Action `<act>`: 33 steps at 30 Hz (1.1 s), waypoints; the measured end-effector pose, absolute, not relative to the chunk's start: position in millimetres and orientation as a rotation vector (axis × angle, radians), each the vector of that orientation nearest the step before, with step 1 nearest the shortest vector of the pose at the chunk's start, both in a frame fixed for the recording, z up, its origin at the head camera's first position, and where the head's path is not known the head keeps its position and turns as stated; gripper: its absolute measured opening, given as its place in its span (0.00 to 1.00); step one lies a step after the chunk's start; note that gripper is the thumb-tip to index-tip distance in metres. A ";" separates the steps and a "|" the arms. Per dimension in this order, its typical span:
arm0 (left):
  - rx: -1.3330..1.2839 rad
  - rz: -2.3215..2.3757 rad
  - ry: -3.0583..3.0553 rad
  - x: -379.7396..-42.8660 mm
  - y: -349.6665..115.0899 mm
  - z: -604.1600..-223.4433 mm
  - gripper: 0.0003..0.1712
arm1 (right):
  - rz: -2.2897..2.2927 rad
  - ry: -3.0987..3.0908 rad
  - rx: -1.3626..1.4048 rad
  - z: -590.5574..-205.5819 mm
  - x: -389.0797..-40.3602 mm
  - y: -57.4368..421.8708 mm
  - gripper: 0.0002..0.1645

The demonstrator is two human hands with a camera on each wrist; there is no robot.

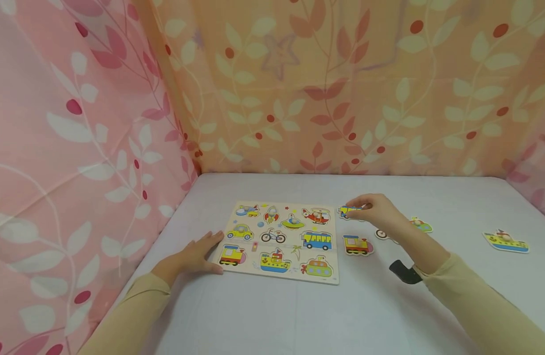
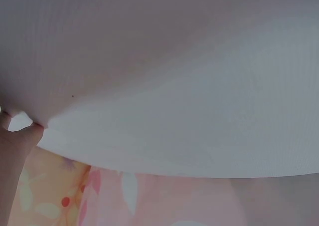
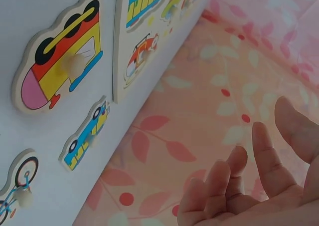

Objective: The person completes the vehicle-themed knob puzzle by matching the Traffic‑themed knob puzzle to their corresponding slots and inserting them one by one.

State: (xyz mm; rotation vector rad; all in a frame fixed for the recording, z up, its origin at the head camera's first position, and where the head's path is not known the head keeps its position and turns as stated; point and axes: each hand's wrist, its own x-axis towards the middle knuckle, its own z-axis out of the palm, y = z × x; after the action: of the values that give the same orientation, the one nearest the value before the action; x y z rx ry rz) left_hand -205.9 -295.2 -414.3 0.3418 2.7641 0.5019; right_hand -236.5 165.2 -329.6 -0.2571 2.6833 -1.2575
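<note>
Board (image 1: 250,267) between the hands, left hand (image 1: 197,252) at its left edge, right hand (image 1: 375,213) beyond its right, bus (image 1: 343,212) behind right fingertips, train (image 1: 357,246) before right hand, bike (image 1: 381,234) partly behind right wrist, submarine (image 1: 422,226) then boat (image 1: 505,242) farther right.

The tabletop (image 1: 268,318) offers room along its far edge and, wider, its near side. The left hand (image 1: 194,254) blocks the puzzle board (image 1: 250,268) on its left; right hand (image 1: 379,212), bus piece (image 1: 344,212) and train piece (image 1: 358,245) on its right. A gap separates submarine piece (image 1: 423,226) and ship piece (image 1: 506,242).
</note>
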 end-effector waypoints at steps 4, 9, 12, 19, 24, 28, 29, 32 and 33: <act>0.343 0.503 2.762 -205.4 -296.0 -413.5 0.63 | -1.238 2.696 -0.230 -331.3 -234.9 172.1 0.28; 0.347 0.513 2.755 -205.0 -295.5 -413.1 0.63 | -1.206 2.734 -0.226 -332.9 -231.3 183.4 0.29; 0.347 0.518 2.753 -204.6 -295.8 -413.5 0.63 | -1.207 2.744 -0.214 -334.4 -229.3 190.8 0.30; 0.353 0.525 2.760 -204.7 -296.1 -412.6 0.64 | -1.220 2.747 -0.178 -340.6 -227.1 204.9 0.31; 0.354 0.523 2.759 -205.1 -296.1 -411.9 0.64 | -1.247 2.765 -0.141 -351.5 -225.1 216.2 0.33; 0.346 0.513 2.761 -205.1 -296.1 -412.2 0.64 | -1.254 2.780 -0.135 -360.3 -224.3 223.7 0.32; 0.347 0.512 2.761 -205.0 -295.9 -412.2 0.64 | -1.245 2.780 -0.128 -362.3 -224.2 225.6 0.32; 0.347 0.509 2.759 -204.7 -295.7 -412.0 0.64 | -1.218 2.779 -0.111 -368.3 -224.7 232.0 0.31; 0.350 0.511 2.758 -204.8 -295.8 -412.0 0.64 | -1.209 2.777 -0.103 -370.4 -225.1 234.4 0.31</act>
State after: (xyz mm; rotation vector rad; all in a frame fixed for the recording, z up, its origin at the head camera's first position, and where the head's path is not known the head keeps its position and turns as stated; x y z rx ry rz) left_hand -204.8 -295.8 -412.0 0.3496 2.7575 0.5111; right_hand -225.1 234.4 -370.4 -0.1031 2.7772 -1.2092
